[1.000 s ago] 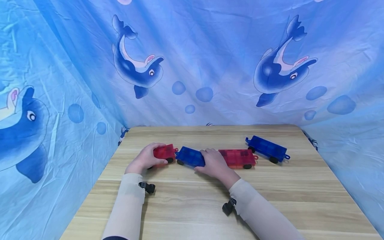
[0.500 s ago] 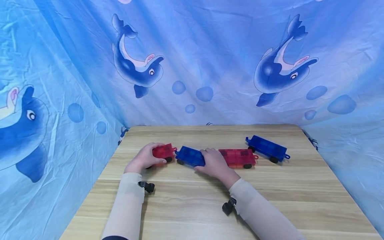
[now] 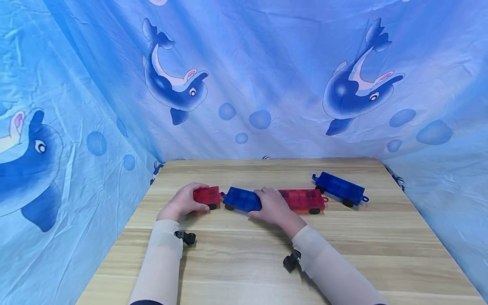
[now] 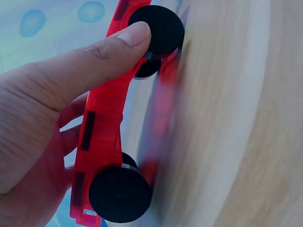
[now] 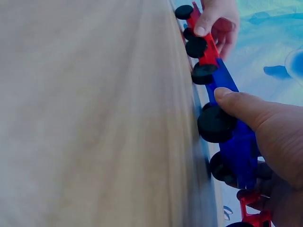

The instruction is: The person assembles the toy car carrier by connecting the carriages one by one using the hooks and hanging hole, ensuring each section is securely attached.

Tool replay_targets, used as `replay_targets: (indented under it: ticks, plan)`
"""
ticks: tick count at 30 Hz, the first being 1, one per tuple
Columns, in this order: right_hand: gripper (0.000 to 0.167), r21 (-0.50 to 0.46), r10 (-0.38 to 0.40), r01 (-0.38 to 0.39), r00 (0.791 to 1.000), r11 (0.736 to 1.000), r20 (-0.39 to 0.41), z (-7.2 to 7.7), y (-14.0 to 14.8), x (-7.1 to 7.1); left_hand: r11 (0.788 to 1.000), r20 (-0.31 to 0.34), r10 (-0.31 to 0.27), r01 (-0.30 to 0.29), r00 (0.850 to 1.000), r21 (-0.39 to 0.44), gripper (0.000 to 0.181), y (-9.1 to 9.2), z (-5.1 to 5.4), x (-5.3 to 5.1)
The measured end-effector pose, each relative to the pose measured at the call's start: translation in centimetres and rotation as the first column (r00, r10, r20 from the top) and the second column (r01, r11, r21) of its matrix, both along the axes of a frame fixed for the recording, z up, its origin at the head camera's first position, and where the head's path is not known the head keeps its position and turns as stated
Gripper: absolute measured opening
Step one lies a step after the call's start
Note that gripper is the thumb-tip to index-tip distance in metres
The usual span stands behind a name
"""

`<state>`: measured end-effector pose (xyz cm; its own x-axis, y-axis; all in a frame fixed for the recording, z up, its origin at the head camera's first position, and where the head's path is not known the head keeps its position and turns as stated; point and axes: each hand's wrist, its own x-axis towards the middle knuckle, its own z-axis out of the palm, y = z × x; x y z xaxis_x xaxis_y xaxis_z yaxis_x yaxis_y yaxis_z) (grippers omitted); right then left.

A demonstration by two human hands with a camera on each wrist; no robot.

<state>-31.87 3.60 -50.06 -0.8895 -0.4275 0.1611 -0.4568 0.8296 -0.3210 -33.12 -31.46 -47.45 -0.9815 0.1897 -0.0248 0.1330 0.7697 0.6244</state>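
Note:
My left hand (image 3: 182, 202) grips a red toy train car (image 3: 207, 196) with black wheels at the left of the table. In the left wrist view, the thumb presses near one wheel (image 4: 158, 33) while the fingers lie behind the car. Beside it, my right hand (image 3: 273, 207) holds a blue toy train car (image 3: 240, 199), its thumb on the near side in the right wrist view. The red car's end loop meets the blue car's hook (image 3: 223, 195); whether they are linked is too small to tell. Behind the right hand stands a second red car (image 3: 303, 201), partly hidden.
A second blue car (image 3: 339, 187) stands at an angle at the back right, near the second red car. The wooden table (image 3: 236, 262) meets a blue dolphin-print cloth (image 3: 267, 84) at its back and sides.
My left hand has shifted slightly left with the red car. That car's loop end has come down from a raised tilt to the blue car's hook level. The right hand has barely moved.

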Motion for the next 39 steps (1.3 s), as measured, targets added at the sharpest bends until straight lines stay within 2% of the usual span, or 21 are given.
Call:
replay_targets:
  ticks: [6,11,19,28,39]
  plan:
    - [0.090,-0.046,-0.002,0.003,1.000,0.999,0.027,0.3,0.6,-0.7,0.999,0.050,0.018,-0.020,0.999,0.039,0.087,-0.6,0.1,0.0]
    - [0.091,-0.016,-0.001,0.002,1.000,1.000,0.026,0.5,0.6,-1.0,0.999,0.052,-0.005,0.003,0.999,0.039,0.087,-1.1,0.1,-0.1]
    - [0.091,-0.027,0.015,-0.014,0.999,1.000,0.040,0.7,-0.1,-1.0,1.000,0.046,-0.015,0.014,0.999,0.026,0.086,-1.9,0.2,0.0]
    - [0.091,-0.034,0.016,-0.015,0.999,0.999,0.038,0.6,-0.9,-1.0,1.000,0.074,0.009,-0.011,0.997,0.022,0.089,-2.5,0.3,0.3]
    - [0.095,-0.018,0.030,-0.029,0.999,0.999,0.028,0.5,-1.2,-0.8,1.000,0.068,0.007,-0.008,0.998,0.004,0.089,-3.2,0.4,0.3]
